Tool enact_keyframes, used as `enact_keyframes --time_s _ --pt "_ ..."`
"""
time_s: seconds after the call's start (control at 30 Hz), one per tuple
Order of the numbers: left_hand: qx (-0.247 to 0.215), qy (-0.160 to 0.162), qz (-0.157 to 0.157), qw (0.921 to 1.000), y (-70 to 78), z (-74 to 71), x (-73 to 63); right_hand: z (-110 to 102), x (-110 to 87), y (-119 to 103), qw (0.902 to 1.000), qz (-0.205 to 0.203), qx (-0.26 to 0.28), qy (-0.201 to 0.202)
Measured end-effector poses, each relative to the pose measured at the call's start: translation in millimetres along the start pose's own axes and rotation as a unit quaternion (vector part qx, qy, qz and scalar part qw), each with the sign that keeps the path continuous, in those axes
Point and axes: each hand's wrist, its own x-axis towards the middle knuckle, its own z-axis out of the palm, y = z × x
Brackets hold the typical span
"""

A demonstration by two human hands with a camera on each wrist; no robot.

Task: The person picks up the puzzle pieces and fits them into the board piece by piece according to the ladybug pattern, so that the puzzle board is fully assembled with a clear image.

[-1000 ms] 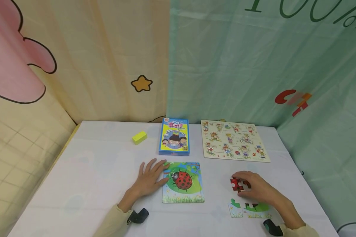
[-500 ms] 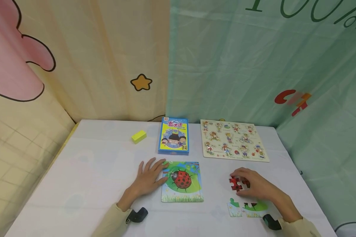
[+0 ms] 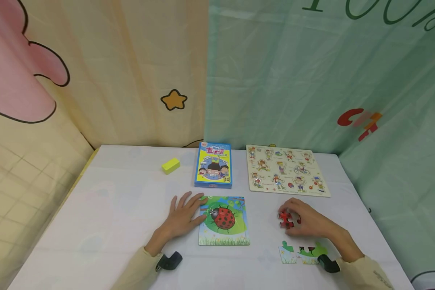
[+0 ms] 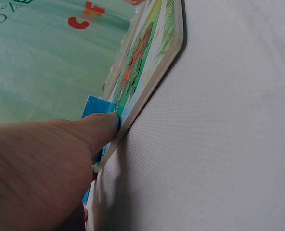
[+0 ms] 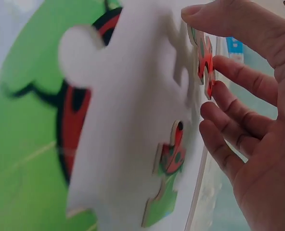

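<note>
Red-and-black spotted jigsaw piece (image 3: 285, 220) sits pinched in the right hand (image 3: 308, 221): thumb one side, fingertips the other, approx. a piece's width apart. It looks just off the white tablecloth (image 3: 130, 193), judging by the shadow. From it, a green-and-white grass-print jigsaw piece (image 3: 287, 256) lies near at 6 o'clock, a wider grass-print jigsaw piece (image 3: 307, 258) at 5; the square glossy ladybird picture board (image 3: 222, 219) is well apart at 9, w/ the left hand (image 3: 179, 219) resting spread fingers on its L edge, gripping nothing.

Step in hand seems to be positioning the pinched pc.: best keep hold by the edges, leave tabs & notches uncovered, turn to match spots, lower flat, no force. Mind the loose red-and-green jigsaw piece (image 5: 171, 159) under the palm; don't drag it.

Vs. half a sec. ago: R hand + pc. are shifted slightly toward 11 o'clock, pc. looks turned a bit; L hand & board same.
</note>
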Motion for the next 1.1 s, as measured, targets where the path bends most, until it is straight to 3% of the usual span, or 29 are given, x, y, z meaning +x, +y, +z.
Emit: enact_keyframes --time_s 0.37,0.73,0.87,1.1 --pt "-0.012 0.018 0.019 0.9996 -0.2 0.9 -0.1 8.8 30.8 -30.8 0.9985 -0.04 0.032 0.018" --pt "0.01 -0.009 -0.012 0.9998 -1.7 -0.1 1.6 26.4 67.6 -81.2 0.9942 -0.104 0.021 0.016" --pt "0.009 -0.008 -0.009 0.9999 -2.5 0.5 1.8 36.2 77.3 -95.1 0.9915 -0.129 0.012 0.013" --pt "0.009 -0.011 -0.008 0.9999 -3.0 1.1 3.6 49.8 86.6 -113.8 0.9922 -0.123 -0.014 0.01"
